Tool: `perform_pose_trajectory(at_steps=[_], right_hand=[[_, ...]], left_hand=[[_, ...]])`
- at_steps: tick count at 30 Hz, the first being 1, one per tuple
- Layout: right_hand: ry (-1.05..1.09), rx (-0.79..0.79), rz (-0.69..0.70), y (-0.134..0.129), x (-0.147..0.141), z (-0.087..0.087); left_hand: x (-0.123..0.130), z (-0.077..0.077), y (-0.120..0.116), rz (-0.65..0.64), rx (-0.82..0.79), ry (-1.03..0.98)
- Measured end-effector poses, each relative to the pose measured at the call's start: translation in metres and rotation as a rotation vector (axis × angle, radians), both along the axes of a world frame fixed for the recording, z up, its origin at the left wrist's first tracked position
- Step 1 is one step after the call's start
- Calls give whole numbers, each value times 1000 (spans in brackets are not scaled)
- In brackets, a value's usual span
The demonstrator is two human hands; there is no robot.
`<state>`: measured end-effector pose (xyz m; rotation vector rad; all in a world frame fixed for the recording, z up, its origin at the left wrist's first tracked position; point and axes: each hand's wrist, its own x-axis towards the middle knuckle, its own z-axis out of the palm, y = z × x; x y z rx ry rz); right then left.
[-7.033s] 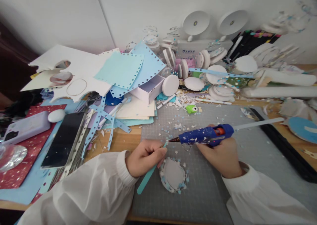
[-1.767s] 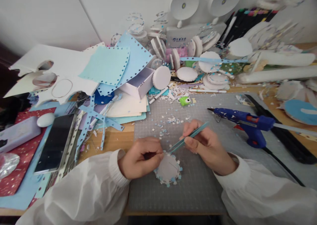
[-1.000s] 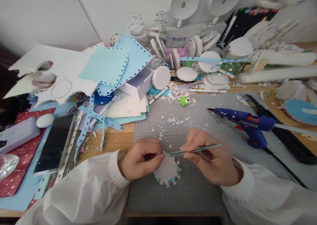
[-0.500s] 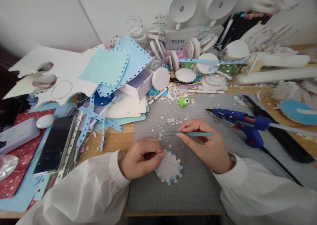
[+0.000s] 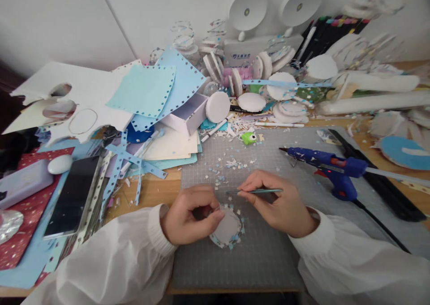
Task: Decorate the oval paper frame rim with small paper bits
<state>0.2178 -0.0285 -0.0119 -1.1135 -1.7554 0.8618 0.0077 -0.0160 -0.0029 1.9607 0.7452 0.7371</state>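
My left hand point(image 5: 195, 214) is closed in a pinch at the upper left edge of a round white disc point(image 5: 227, 228) ringed with small blue and white paper pieces. The disc lies on the grey cutting mat point(image 5: 268, 269). Green tweezers point(image 5: 265, 191) are held between the thumb and fingers of my right hand point(image 5: 277, 202), their tips pointing left, just above the disc. Whether the tips hold a piece is too small to tell. Loose paper bits point(image 5: 235, 163) are scattered on the mat beyond my hands.
A blue glue gun point(image 5: 327, 164) lies at the right with its cord running toward me. A green punch point(image 5: 249, 138) stands at the mat's back. Blue sheets point(image 5: 144, 90), an open box point(image 5: 188, 112) and a phone point(image 5: 72, 197) are at the left.
My right hand with the tweezers has moved down and slightly left, closer to the disc. The disc has turned and shifted slightly left under my left hand.
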Motion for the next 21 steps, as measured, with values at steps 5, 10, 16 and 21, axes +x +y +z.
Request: perform_pose_trajectory(at_steps=[5, 10, 16, 21], right_hand=[[96, 28, -84, 1, 1, 4], [139, 26, -114, 2, 2, 6], [59, 24, -21, 1, 3, 0], [-20, 109, 62, 1, 2, -4]], left_hand=[[-3, -2, 1, 167, 26, 24], [-2, -2, 0, 137, 60, 59], [2, 2, -1, -70, 150, 33], [-2, 3, -2, 175, 141, 28]])
